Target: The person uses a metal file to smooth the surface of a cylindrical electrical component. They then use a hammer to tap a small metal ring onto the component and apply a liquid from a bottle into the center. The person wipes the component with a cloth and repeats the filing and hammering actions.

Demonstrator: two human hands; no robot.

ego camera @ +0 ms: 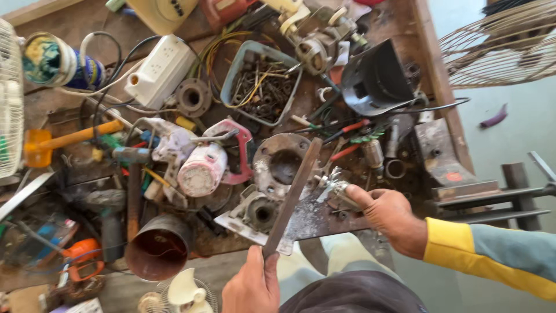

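A: Nearest first, what does the left hand (252,287) have?

B: It is wrapped shut around the near end of a long flat file (292,196), a dark, rusty bar that slants up and away over the metal plate (315,217) at the workbench (431,69) edge. I'd judge the file stiff and fairly heavy, rough on its faces, so that near end is the sensible place to grip it.

A: And the right hand (391,215)?

B: Fingers pinched narrow on a small metal part (336,186), silvery with prongs, held just above the plate beside the file. It looks light, hard and a bit sharp, best taken by its smooth body as now.

A: Beyond them?

B: A round motor housing (282,165) just behind the file, a pink-and-white motor (204,168) to its left, a rusty can (157,248) nearer the edge. Farther back, a tray of screws (263,84), a white power strip (162,69) and a black fan shroud (375,78)
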